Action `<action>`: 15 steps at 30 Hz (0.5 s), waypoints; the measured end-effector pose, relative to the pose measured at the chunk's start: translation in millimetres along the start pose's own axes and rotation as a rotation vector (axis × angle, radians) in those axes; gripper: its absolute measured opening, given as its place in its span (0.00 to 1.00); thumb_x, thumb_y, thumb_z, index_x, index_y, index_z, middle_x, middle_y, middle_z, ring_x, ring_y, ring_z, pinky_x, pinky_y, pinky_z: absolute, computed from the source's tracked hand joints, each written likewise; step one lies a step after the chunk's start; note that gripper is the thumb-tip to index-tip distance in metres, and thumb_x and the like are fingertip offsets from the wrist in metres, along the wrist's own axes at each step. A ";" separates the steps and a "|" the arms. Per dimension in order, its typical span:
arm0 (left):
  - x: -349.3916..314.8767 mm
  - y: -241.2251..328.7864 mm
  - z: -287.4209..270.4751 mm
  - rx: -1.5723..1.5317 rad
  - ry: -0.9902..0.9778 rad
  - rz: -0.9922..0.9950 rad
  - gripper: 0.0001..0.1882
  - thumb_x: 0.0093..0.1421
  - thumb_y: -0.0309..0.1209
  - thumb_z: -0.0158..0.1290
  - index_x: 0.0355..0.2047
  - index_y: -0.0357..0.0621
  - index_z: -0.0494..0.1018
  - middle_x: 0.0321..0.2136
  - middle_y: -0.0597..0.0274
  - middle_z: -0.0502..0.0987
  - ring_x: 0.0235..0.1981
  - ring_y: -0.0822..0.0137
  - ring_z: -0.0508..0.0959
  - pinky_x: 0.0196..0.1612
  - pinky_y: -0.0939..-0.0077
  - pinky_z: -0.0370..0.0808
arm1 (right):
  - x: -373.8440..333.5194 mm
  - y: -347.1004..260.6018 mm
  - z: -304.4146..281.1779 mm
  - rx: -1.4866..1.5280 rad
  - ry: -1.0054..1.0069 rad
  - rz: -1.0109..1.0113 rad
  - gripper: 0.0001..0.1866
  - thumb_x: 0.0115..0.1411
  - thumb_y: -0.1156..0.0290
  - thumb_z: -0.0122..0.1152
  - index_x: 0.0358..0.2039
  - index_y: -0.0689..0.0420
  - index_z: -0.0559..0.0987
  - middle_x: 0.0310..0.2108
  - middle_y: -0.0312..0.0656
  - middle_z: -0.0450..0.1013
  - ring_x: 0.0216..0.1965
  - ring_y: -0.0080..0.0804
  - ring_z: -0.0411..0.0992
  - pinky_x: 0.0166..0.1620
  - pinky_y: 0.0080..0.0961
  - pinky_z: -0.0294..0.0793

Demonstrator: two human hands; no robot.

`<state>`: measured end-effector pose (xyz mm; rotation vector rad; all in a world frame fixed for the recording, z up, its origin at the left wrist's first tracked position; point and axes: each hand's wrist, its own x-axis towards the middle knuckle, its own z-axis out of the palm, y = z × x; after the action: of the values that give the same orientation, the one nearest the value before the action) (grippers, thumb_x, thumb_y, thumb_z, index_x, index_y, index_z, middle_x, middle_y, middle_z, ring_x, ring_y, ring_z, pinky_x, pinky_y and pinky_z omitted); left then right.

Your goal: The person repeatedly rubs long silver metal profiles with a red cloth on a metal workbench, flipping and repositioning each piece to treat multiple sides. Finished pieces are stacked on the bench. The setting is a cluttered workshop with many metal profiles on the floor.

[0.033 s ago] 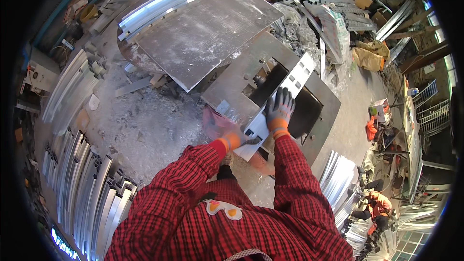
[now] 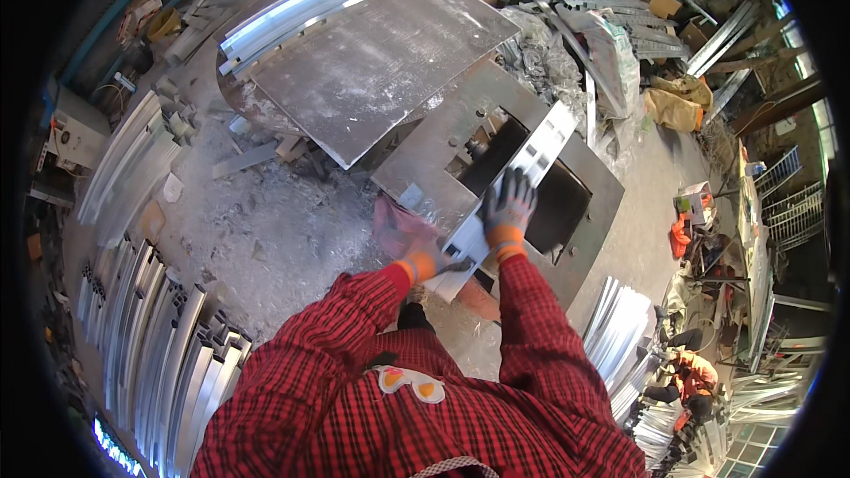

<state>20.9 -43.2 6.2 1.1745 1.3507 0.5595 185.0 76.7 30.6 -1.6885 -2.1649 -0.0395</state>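
Observation:
A long pale metal bar with square cutouts lies slantwise over a steel machine table. Under it, the table's opening shows a dark, curved black surface. My left hand, in a grey and orange glove, is closed round the bar's near end, its thumb across the top. Higher up the bar, my right hand, gloved alike, rests on it with fingers stretched out. Motion smears the bar's cutouts. Pink cloth or plastic hangs at the table's near left edge, beside my left hand.
A large metal sheet beyond the machine carries several shiny bars. Stacked metal profiles stand at the left, with more at the right. Scrap and plastic sheeting lie behind. A person in orange is at the lower right.
The bar has shifted slightly and its cutouts have blurred. Both my hands have moved a little with it, keeping their places on it.

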 end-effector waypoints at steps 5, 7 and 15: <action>-88.6 -65.8 5.0 -0.112 0.024 -0.013 0.43 0.44 0.59 0.70 0.53 0.41 0.74 0.46 0.52 0.80 0.47 0.58 0.80 0.53 0.66 0.73 | -86.4 -65.2 -19.4 0.059 -0.033 0.017 0.35 0.65 0.51 0.50 0.68 0.57 0.62 0.69 0.52 0.57 0.71 0.51 0.51 0.72 0.50 0.41; -121.1 -99.9 3.3 -0.159 0.039 -0.005 0.44 0.44 0.57 0.71 0.54 0.41 0.74 0.47 0.52 0.80 0.48 0.61 0.79 0.53 0.66 0.74 | -116.4 -90.7 -17.6 0.065 -0.038 0.005 0.36 0.65 0.51 0.49 0.68 0.58 0.61 0.69 0.52 0.56 0.71 0.52 0.50 0.72 0.51 0.41; -203.4 -139.1 -36.5 -0.211 -0.068 -0.107 0.42 0.44 0.52 0.74 0.54 0.40 0.75 0.47 0.56 0.81 0.47 0.65 0.78 0.53 0.70 0.73 | -183.3 -148.8 -26.0 0.413 0.101 -0.021 0.32 0.61 0.62 0.58 0.63 0.61 0.66 0.63 0.56 0.63 0.66 0.55 0.57 0.69 0.49 0.51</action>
<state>-97.7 -260.9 -18.7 0.9370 1.2562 0.5656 88.7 -140.5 27.8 -1.3964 -1.9510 0.2902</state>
